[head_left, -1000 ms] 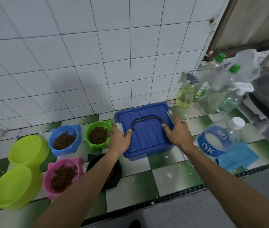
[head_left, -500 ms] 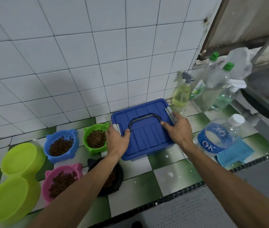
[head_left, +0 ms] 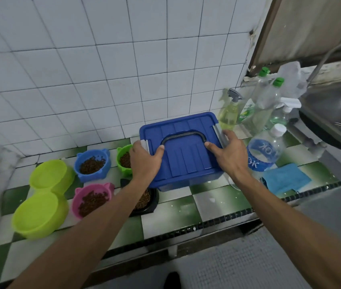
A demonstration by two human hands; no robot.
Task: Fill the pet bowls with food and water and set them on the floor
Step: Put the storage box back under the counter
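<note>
A blue lidded storage box (head_left: 186,157) with a dark handle stands on the green-and-white tiled counter. My left hand (head_left: 144,161) grips its left edge at the grey clip, thumb on the lid. My right hand (head_left: 225,151) grips the right edge the same way. Left of the box are a blue bowl (head_left: 92,164), a green bowl (head_left: 122,160) and a pink bowl (head_left: 92,199), all holding brown kibble. A black bowl (head_left: 147,202) with kibble lies partly under my left forearm. A lime double bowl (head_left: 42,195) stands empty at far left. A water bottle (head_left: 265,149) lies right of the box.
A blue cloth (head_left: 286,180) lies by the counter's front edge at right. A spray bottle (head_left: 229,115) and green-capped bottles (head_left: 263,99) stand behind the box by the wall. A steel sink (head_left: 336,113) is at far right. Grey floor shows below the counter edge.
Both hands stay on the box's side edges. Their thumbs have slid a little inward toward the handle. The box and bowls have not moved.
</note>
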